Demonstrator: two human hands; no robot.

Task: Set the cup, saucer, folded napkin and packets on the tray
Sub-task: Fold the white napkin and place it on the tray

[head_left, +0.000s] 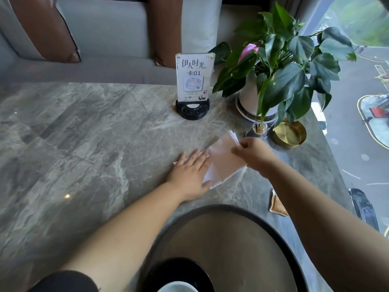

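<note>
A pale pink and white napkin [221, 163] lies on the marble table beyond the tray. My left hand [190, 172] presses flat on its left part, fingers spread. My right hand [253, 153] pinches the napkin's far right corner and lifts that flap off the table. The round dark-rimmed tray [271, 226] sits at the near edge. On its near left rests a black saucer [168, 270] with a white cup [177, 287], both cut off by the frame's bottom edge. A tan packet [276, 205] lies on the table right of the tray, partly hidden by my right forearm.
A table sign [194, 74] in a black stand [192, 108] is at the back. To its right are a potted plant [254, 100], a toothpick jar [260, 128] and a brass dish [289, 133]. The table's right edge runs along a window. A cushioned sofa sits behind.
</note>
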